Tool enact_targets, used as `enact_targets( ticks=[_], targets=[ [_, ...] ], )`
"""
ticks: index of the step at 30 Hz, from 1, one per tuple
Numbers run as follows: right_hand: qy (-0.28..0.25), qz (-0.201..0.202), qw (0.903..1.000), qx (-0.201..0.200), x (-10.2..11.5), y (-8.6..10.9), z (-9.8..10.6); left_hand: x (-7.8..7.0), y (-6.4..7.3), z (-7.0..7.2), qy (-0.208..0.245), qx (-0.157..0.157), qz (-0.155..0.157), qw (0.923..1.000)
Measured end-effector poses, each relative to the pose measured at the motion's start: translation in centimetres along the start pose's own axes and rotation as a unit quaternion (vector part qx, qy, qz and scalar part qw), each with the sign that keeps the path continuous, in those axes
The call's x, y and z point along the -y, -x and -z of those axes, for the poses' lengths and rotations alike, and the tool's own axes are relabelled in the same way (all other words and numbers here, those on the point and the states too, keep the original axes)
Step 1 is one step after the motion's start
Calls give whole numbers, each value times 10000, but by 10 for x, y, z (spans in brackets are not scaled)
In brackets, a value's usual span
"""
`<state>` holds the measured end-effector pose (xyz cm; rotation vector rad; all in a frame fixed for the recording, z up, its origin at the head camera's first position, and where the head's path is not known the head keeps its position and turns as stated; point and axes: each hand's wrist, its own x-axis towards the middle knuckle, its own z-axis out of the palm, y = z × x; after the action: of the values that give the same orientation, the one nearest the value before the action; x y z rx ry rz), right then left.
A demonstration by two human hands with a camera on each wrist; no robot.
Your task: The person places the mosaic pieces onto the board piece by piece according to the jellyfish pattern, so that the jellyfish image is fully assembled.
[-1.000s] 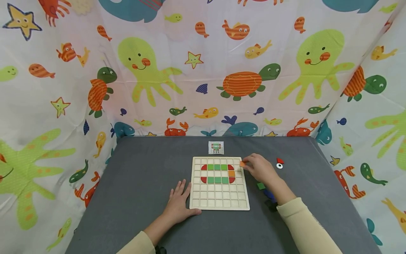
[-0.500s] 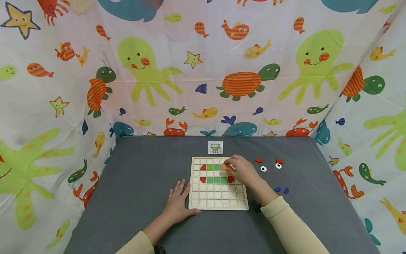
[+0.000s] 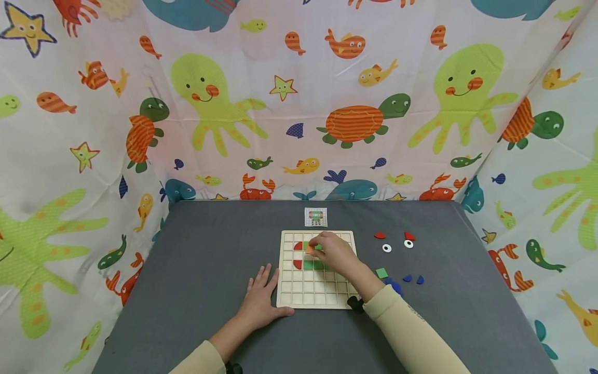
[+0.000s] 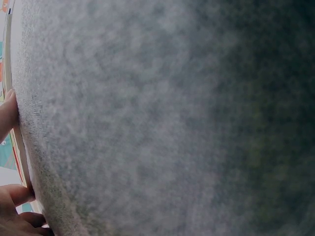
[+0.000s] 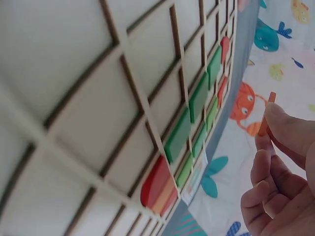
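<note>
Between thumb and fingertips, my right hand (image 3: 334, 254) pinches a small orange square tile (image 5: 267, 114); in the head view both are over the left part of the wooden grid board (image 3: 317, 296). Rows of green square tiles (image 3: 312, 265) lie in the board's cells, with red rounded corner pieces (image 3: 297, 265) at the left ends. The right wrist view shows another orange tile (image 5: 165, 198) set beside a red piece. My left hand (image 3: 259, 301) lies spread at the board's lower left corner, fingers along the left edge and thumb at the front edge. My right hand hides part of the rows.
Behind the board lies a small pattern card (image 3: 315, 217). To its right are red pieces (image 3: 380, 236), white rings (image 3: 386, 248), a green tile (image 3: 381, 273), dark blue pieces (image 3: 394, 285) and two small blue pieces (image 3: 407, 278). A printed curtain (image 3: 299, 104) stands behind the grey table.
My right hand has carried the orange tile leftward from the board's right edge, across the rows, to their left side. My left hand has stayed at the board's corner.
</note>
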<state>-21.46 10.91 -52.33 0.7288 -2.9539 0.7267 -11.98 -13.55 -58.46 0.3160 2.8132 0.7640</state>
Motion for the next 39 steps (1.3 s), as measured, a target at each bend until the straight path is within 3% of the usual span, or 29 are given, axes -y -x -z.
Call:
enact_targets(
  ticks=[7, 18, 39],
  targets=[
    [-267, -264, 9989, 271, 7, -11, -15, 1, 0, -2, -50, 5, -15, 10000],
    [117, -380, 9974, 600, 11, -23, -32, 0, 0, -1, 0, -34, -43, 10000],
    [44, -317, 9976, 619, 13, -30, -42, 0, 1, 1, 22, -14, -82, 10000]
  ],
)
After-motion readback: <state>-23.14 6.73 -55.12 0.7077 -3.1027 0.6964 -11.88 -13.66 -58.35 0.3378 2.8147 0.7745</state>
